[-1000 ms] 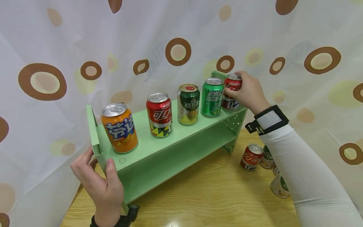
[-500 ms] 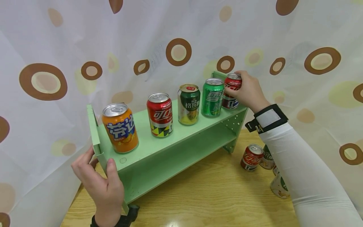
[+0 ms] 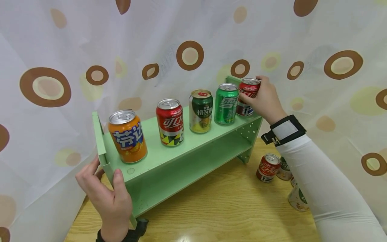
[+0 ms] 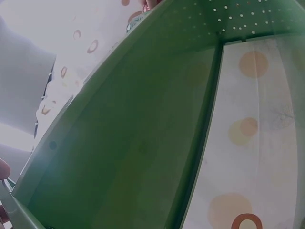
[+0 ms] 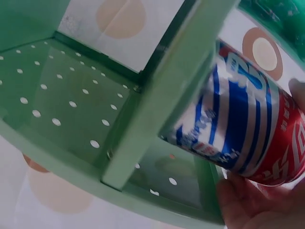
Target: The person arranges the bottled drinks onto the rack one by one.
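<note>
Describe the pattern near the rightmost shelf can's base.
That can shows blue and white stripes, best in right wrist view.

A row of cans [image 3: 201, 112] tops the shelf [image 3: 149, 134] — other cans [image 3: 268, 168] stand right of it on the table [image 3: 217, 211].

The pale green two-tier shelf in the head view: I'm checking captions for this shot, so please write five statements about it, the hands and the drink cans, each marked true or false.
1. The bare right hand grips a red cylindrical metal can with blue and white stripes. True.
2. The bare left hand grips the left end of the pale green two-tier shelf. True.
3. The can nearest the left hand is green. False: it is an orange cylindrical metal can.
4. A bright green cylindrical metal can stands next to the gripped can. True.
5. Every red can is on the shelf. False: a red silver-lidded metal can stands on the pale wooden table.
</note>
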`<control>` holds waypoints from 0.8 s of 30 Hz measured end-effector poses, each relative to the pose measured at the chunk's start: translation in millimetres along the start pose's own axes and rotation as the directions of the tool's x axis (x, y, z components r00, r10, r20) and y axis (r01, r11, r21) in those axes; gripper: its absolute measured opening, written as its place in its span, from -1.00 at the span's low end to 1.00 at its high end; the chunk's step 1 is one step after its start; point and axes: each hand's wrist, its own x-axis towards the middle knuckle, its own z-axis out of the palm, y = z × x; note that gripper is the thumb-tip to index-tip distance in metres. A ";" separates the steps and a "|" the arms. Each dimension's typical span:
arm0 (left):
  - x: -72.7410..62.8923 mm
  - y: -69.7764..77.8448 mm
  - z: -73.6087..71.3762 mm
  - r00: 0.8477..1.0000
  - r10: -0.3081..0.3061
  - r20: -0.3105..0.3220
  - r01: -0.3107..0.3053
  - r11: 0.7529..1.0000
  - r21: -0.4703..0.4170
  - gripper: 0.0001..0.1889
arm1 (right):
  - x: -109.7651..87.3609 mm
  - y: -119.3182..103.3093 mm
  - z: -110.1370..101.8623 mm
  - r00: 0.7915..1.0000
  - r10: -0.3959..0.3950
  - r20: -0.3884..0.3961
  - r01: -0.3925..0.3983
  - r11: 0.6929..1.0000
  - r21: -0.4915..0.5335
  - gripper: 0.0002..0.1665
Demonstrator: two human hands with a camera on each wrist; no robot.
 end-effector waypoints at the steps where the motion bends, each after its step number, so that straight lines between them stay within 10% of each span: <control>1: 0.0 0.1 0.0 1.000 0.000 0.000 0.000 1.000 0.000 -0.45 | -1.3 0.2 0.5 1.000 0.006 -0.016 -0.006 1.000 0.015 0.06; 24: 0.0 -0.6 -0.3 1.000 0.008 -0.007 -0.008 1.000 -0.019 -0.44 | -10.6 4.3 -11.4 0.999 -0.037 0.015 0.036 0.999 0.036 -0.09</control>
